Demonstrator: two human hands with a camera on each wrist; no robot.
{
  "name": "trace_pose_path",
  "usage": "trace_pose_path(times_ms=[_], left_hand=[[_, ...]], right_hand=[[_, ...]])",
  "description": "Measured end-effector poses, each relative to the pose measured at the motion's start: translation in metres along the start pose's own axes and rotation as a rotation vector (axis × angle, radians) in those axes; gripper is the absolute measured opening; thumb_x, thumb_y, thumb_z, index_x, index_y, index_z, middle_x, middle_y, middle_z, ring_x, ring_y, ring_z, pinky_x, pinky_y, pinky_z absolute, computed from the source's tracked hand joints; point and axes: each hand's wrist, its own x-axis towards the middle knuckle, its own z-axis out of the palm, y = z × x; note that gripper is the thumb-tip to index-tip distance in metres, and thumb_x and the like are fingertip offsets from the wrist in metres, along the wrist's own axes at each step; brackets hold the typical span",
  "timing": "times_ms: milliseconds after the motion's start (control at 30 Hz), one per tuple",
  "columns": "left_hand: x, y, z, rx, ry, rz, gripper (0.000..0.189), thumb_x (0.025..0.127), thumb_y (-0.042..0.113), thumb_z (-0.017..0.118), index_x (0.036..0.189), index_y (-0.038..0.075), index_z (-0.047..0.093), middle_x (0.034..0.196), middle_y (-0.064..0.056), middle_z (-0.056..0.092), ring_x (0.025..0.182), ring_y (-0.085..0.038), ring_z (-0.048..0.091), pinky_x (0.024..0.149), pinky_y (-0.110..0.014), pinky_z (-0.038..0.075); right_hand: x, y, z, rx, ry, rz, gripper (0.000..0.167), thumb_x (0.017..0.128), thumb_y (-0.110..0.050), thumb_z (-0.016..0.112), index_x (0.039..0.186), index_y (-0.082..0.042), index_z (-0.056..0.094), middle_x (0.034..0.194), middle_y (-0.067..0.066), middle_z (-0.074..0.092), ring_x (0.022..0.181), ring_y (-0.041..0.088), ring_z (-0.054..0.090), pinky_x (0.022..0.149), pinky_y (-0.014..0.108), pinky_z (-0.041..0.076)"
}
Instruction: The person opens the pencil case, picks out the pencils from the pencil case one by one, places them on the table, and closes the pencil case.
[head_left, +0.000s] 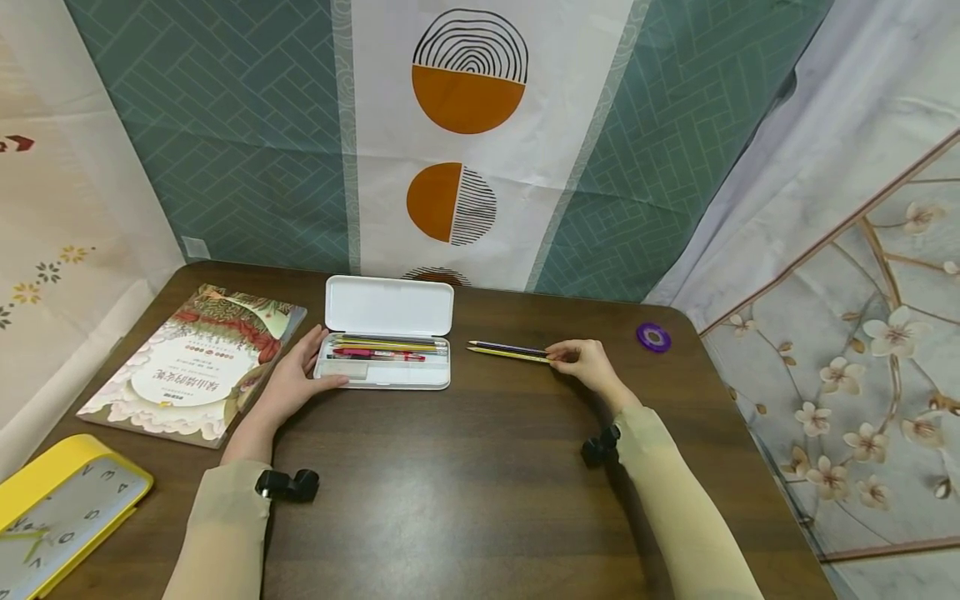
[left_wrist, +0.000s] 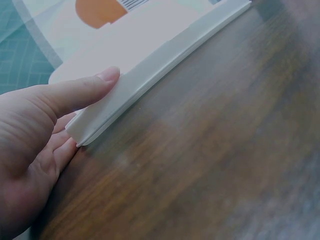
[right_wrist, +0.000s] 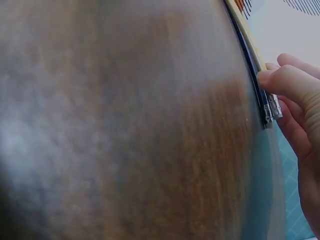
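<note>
A white pencil case (head_left: 390,306) lies with its lid up at the back of the table. Inside it are several pencils (head_left: 386,342), a red pen (head_left: 382,356) and a pale eraser (head_left: 347,369). My left hand (head_left: 292,383) holds the case at its left end, thumb on the front edge and fingers at the side; the left wrist view shows the thumb (left_wrist: 85,92) over the rim. Right of the case, my right hand (head_left: 588,364) pinches two pencils, one dark and one yellow (head_left: 506,353), near their metal-capped ends. Their points face the case.
A book (head_left: 198,362) with a floral cover lies to the left. Nearer on that side is a yellow clock (head_left: 75,467). A round purple object (head_left: 654,337) sits at the back right of the brown table (head_left: 450,500). Curtains hang behind.
</note>
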Motion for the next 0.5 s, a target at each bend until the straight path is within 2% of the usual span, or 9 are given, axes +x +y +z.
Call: trace_pose_path(times_ms=[233,500], left_hand=[[-0.0003,0.0004,0.0006,-0.006,0.001,-0.001,0.106,0.083,0.019,0.079,0.157,0.002,0.005,0.161,-0.023,0.018,0.147,-0.043,0.022,0.118,-0.055,0.025],[0.0013,0.0000,0.0013,-0.019,0.005,0.002,0.105,0.083,0.012,0.079,0.156,0.000,0.005,0.160,-0.025,0.017,0.147,-0.043,0.021,0.119,-0.054,0.024]], right_hand=[[0.0006,0.0016,0.0001,-0.017,-0.024,0.021,0.019,0.083,-0.001,0.075,0.102,0.000,0.075,0.088,0.011,0.076,0.079,0.018,0.071,0.075,0.030,0.061],[0.0021,0.0017,0.0010,-0.008,-0.023,0.015,0.021,0.082,0.000,0.075,0.103,0.001,0.075,0.089,0.012,0.076,0.081,0.023,0.072,0.077,0.035,0.062]])
